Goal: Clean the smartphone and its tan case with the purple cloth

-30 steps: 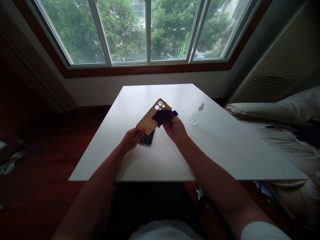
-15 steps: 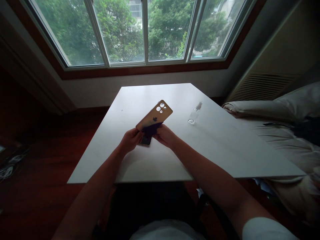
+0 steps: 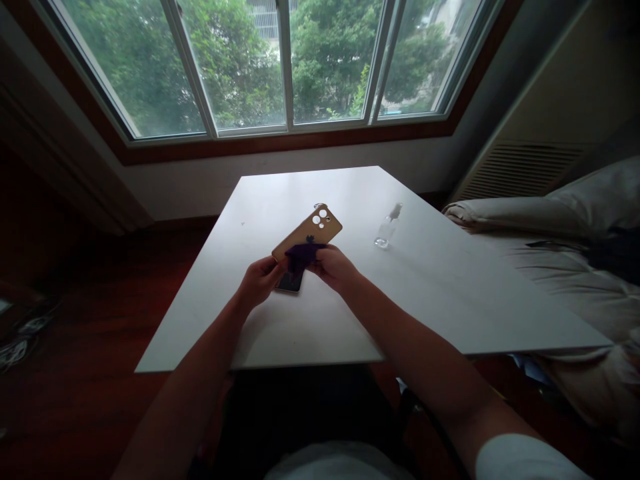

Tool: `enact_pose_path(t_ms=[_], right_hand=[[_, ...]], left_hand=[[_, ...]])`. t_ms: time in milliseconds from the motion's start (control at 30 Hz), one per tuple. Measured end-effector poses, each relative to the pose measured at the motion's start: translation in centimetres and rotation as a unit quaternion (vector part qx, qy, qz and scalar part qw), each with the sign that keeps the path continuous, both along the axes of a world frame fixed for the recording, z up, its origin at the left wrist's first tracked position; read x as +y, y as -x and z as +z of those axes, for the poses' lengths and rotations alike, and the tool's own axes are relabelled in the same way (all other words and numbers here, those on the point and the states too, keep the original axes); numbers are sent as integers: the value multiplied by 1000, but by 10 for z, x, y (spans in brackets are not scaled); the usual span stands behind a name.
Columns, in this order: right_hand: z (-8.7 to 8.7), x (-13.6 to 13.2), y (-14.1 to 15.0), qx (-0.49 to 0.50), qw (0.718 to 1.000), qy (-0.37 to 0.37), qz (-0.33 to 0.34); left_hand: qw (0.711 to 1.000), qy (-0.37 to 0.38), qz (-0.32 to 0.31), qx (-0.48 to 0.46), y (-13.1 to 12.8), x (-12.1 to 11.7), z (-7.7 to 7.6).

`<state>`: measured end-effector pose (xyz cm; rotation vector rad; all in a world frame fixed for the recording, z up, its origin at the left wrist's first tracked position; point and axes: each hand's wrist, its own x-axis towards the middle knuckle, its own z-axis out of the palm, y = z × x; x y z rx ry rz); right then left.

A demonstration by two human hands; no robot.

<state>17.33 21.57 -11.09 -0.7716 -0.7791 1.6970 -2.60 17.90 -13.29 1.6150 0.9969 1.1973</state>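
Observation:
A tan phone case (image 3: 300,235) with round camera holes is held tilted above the table, its upper end pointing away to the right. My left hand (image 3: 260,279) grips the case by its lower left corner, fingers closed. In my right hand (image 3: 336,268) is a dark purple cloth (image 3: 303,255), bunched against the lower part of the case and partly covering the dark mark on it. Below the cloth, a dark phone (image 3: 289,283) lies on the table, mostly hidden by the case and cloth.
A clear spray bottle (image 3: 388,228) stands on the white table (image 3: 425,300), right of the case. Beyond the far table edge is a window (image 3: 287,127). Light bedding (image 3: 540,267) lies along the right side. Cables (image 3: 20,343) are on the floor at left.
The purple cloth has shifted up the case with my right hand, covering more of the dark mark. My left hand keeps its grip. The view has moved slightly.

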Motion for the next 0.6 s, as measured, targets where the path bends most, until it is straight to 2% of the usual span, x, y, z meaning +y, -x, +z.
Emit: enact_pose_path(t_ms=[133,300,500,600], right_hand=[[8,11,-14,18,999,29,-35],[15,23,-30,74,995,30,-67],[22,19,-30,159,986,-37,-35],[24,17,-26,167,984,-48,-44]], left_hand=[[1000,-7,25,-5,6,1,2],[998,-11,54,-14,11,3,1],[999,2,50,-18,10,4,0],[999,16,32,-32,10,4,-2]])
